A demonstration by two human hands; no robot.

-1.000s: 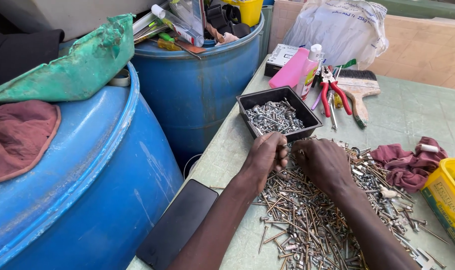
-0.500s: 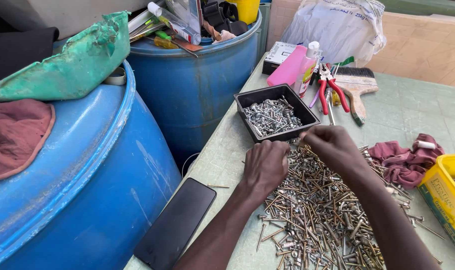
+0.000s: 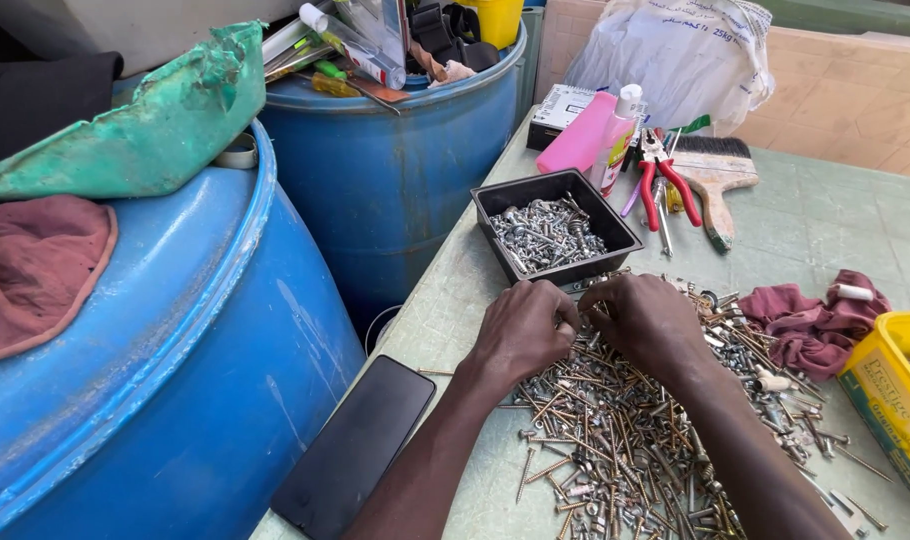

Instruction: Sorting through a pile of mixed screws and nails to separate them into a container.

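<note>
Both hands rest knuckles up on the far end of a loose pile of screws [image 3: 625, 440], fingertips curled down into it and nearly meeting. The left hand [image 3: 523, 330] and right hand [image 3: 647, 318] each seem to pinch at screws, though what the fingers hold cannot be told. Just beyond them a black tray [image 3: 503, 200] holds silvery screws. A dark phone [image 3: 360, 445] lies at the surface's left edge. Right of the pile lie a maroon rag [image 3: 810, 320] and a yellow tub [image 3: 900, 400]. Red-handled pliers [image 3: 665, 180] and a brush [image 3: 715, 175] lie farther back.
</note>
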